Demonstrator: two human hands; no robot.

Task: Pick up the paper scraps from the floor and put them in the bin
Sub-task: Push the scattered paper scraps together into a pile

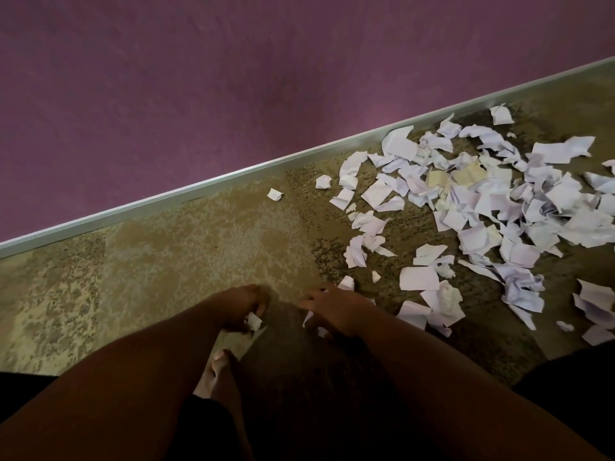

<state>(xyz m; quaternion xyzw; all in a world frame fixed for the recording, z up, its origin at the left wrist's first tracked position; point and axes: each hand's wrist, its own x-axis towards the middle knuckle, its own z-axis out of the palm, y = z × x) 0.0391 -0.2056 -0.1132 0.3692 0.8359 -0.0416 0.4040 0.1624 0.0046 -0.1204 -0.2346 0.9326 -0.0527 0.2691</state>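
Fingers (256, 302) of the left hand (238, 309) are curling downward over a small white paper scrap (255, 321), which is lying against their tips just above the carpet (166, 247); whether they are truly pinching it cannot be told. Beside it, the right hand (332, 307) is spreading its fingers loosely over the floor, with the edge of another scrap (307, 318) peeking from under its thumb side. Most of the paper scraps (482, 207) are lying scattered to the right of both hands, reaching back to the baseboard (199, 191) beneath the purple wall (199, 78).
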